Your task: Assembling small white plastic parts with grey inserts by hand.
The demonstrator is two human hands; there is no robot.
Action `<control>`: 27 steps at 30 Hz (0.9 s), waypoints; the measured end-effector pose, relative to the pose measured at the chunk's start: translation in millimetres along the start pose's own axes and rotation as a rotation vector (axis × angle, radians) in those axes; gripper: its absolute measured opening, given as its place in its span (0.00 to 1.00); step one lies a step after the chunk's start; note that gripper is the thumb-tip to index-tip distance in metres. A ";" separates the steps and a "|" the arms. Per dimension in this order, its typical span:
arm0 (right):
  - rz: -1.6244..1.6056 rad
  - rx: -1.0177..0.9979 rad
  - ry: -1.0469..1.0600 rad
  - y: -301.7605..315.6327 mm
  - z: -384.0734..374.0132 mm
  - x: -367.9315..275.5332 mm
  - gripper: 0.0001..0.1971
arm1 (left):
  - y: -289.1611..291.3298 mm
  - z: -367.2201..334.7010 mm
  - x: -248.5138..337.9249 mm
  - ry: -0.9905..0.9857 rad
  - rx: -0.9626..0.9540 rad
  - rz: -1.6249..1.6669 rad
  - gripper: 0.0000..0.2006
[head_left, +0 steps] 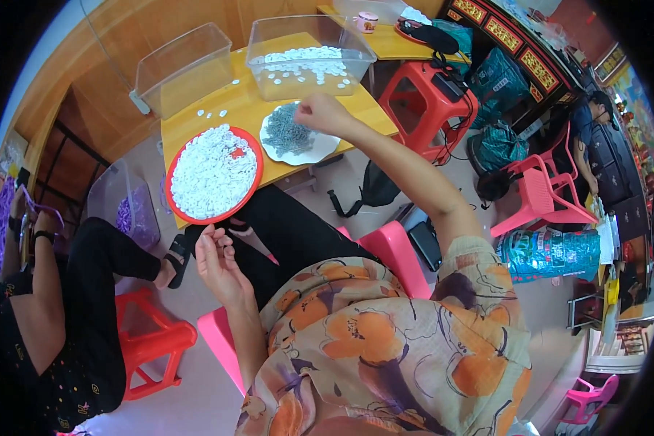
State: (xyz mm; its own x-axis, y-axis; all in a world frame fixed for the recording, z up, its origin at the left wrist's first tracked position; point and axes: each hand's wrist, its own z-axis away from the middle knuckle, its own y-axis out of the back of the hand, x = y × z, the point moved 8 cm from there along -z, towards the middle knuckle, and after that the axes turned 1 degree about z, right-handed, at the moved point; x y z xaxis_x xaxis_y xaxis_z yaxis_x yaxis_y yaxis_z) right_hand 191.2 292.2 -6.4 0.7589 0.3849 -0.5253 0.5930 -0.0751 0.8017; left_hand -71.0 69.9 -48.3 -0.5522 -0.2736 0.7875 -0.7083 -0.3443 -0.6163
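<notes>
My right hand (323,116) hovers at the right side of a white plate (303,155) heaped with small grey metal pieces (289,131). Its fingers are drawn together, and whatever they may hold is too small to make out. Below the near rim of a round red tray (257,186), my left hand (222,266) is turned palm up, fingers curled in toward the thumb. Anything between those fingers cannot be made out. Many small white oval pieces (212,174) fill the tray, with a little red bottom showing at its right.
A clear bin (269,88) with more white pieces stands on the yellow table (184,129), beside another clear bin (185,67). Red stools (419,86) and a pink chair (534,187) are to the right. At left, a seated person (87,291) holds something purple.
</notes>
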 end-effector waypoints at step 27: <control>0.156 -0.113 0.182 -32.9 34.2 36.1 0.08 | 7.9 -64.6 -21.5 0.142 0.005 -0.430 0.09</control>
State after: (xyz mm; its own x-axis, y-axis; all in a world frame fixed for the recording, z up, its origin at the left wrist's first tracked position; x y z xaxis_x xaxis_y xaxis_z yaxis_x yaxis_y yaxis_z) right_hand 208.2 277.1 -61.5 0.7720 0.5365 -0.3408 0.4307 -0.0473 0.9012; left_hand -93.1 131.0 -69.8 -0.2630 0.0214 0.9646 -0.8848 -0.4039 -0.2323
